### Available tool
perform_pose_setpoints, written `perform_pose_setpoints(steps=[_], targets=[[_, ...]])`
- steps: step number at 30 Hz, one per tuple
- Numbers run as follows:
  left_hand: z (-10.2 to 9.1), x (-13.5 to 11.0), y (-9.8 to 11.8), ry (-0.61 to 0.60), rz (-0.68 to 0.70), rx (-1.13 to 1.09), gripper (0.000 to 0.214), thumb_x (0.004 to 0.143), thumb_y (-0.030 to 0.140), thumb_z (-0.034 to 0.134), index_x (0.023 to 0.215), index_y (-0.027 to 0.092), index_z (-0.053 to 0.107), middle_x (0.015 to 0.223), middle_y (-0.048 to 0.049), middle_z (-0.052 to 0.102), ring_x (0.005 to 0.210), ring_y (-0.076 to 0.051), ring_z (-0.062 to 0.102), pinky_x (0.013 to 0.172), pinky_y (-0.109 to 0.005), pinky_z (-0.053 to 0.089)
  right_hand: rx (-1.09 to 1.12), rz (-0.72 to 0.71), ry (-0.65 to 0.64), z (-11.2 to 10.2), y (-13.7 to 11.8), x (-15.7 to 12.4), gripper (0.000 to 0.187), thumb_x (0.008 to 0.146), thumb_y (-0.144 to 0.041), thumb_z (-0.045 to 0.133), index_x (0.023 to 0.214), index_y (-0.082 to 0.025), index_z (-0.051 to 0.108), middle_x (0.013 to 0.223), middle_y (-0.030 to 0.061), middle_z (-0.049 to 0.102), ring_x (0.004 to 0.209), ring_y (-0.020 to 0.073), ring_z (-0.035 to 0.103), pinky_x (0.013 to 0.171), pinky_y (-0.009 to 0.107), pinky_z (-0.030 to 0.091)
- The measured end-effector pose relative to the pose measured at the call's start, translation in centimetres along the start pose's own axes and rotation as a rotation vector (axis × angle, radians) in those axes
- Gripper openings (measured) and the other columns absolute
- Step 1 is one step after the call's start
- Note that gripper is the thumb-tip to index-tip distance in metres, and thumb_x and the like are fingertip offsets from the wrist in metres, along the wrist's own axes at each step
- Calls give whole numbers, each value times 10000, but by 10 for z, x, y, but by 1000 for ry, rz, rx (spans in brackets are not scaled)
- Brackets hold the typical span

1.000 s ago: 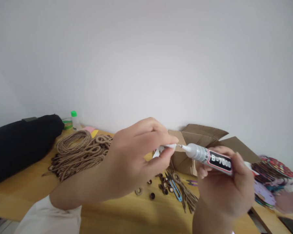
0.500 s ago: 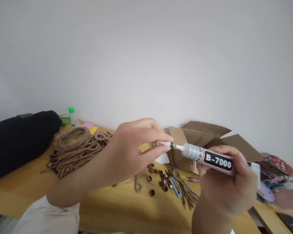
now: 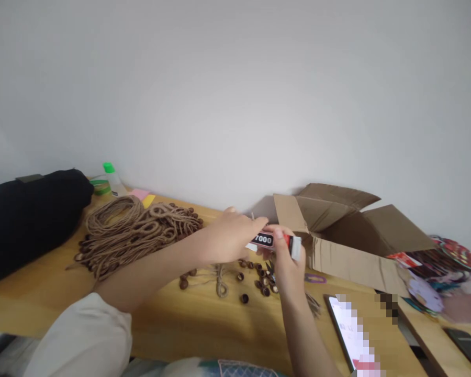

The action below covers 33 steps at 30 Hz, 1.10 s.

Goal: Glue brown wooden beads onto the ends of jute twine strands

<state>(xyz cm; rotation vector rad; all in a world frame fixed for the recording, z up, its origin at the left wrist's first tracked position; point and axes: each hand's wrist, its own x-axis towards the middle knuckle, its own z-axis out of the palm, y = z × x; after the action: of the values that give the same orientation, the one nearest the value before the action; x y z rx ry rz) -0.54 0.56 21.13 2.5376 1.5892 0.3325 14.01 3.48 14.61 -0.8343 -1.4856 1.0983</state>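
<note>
A B-7000 glue tube (image 3: 264,240) lies tilted between my two hands, its printed label partly covered. My right hand (image 3: 288,256) grips its white crimped end, thumb on top. Over the nozzle end, my left hand (image 3: 230,238) is closed with fingers bent; the nozzle and most of the tube's white cap are hidden there. A thin pale tip sticks up beside the left fingers. Below them on the table are several small brown nut-shell cups (image 3: 264,291) and a looped twine cord (image 3: 221,287).
Bundles of brown twine cords (image 3: 129,238) lie left, by a green-capped bottle (image 3: 115,183) and a black bag (image 3: 31,220). An open cardboard box (image 3: 337,256) stands right. A phone (image 3: 347,330) lies near the front; purple-handled snips (image 3: 316,278) are beside the box.
Both hands have moved away from me and closer together; the tube has shifted left and farther off. The nozzle, visible before, is now covered by my left hand. A phone has come into view.
</note>
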Motion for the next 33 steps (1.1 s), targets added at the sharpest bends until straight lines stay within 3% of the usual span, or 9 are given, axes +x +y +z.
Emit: perform_pose_setpoints(steps=[4,9,13,18,21,25,28,33], targets=[[24,30,-30,-208,-153,49,174,826,358,597,943,236,639,978,-19,711,909,-211,661,751,-281,459,-7,141,-113,-13,38,3,462,854,-571,522,1023,-142,543,758,30,612,504,102,544,409,198,394],[56,67,-86,-260,-436,197,300,894,304,507,1132,138,584,1176,-154,628,1110,-292,588,903,-418,454,-218,229,31,-55,87,-21,447,822,-535,581,1033,-143,546,787,33,614,568,115,573,483,211,443],[80,103,-116,-454,-513,223,327,892,361,559,1132,141,577,1173,-94,602,1070,-218,586,927,-449,475,-295,253,-64,-76,110,-45,397,865,-527,518,915,-139,587,708,36,607,551,130,571,509,225,452],[100,137,-127,-705,-565,177,314,896,406,549,1018,125,616,981,-59,656,875,-165,638,804,-377,533,-328,167,-35,-82,120,-54,318,921,-438,465,914,-152,603,708,32,603,612,132,570,573,223,461],[108,146,-131,-725,-589,177,399,859,503,561,931,122,650,847,-51,681,792,-162,652,776,-376,536,-348,118,-14,-84,121,-55,296,937,-400,446,890,-161,615,711,30,607,627,134,572,589,225,453],[113,151,-132,-692,-605,201,524,541,645,743,717,152,707,636,-76,685,731,-269,666,718,-420,539,-306,87,-35,-83,117,-59,284,943,-369,443,848,-169,621,680,14,602,596,122,564,597,220,449],[109,154,-132,-649,-600,242,503,407,598,805,658,172,715,687,-117,708,804,-345,669,752,-449,528,-260,92,-43,-83,113,-62,281,946,-360,442,841,-173,624,677,10,599,609,118,563,603,214,441],[90,143,-142,-596,-602,307,470,404,445,838,800,215,736,886,-135,730,938,-352,652,820,-418,504,-160,201,-99,-82,116,-67,312,954,-393,425,845,-172,616,710,21,596,610,120,548,580,213,428]])
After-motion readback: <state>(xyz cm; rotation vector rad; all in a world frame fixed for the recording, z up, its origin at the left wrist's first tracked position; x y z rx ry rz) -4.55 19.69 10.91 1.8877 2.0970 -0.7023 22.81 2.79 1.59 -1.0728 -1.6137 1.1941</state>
